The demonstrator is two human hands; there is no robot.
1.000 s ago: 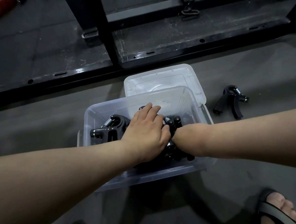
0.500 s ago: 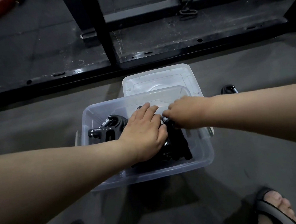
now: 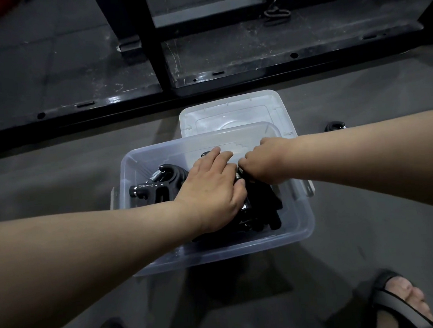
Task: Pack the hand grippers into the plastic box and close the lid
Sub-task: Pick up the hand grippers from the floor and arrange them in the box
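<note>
Head view: I see left grip (image 3: 212, 189) flat, fingers straight, pressing hand grippers (image 3: 165, 186) inside plastic box (image 3: 242, 249); right grip (image 3: 266, 161) curled, apparently pinching one; lid (image 3: 232, 109) lies behind box.

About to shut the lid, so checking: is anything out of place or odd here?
One hand gripper lies outside the plastic box, on the floor to its right, mostly hidden behind the right forearm. The lid lies off, behind the box. Nothing looks spilled or damaged.
</note>
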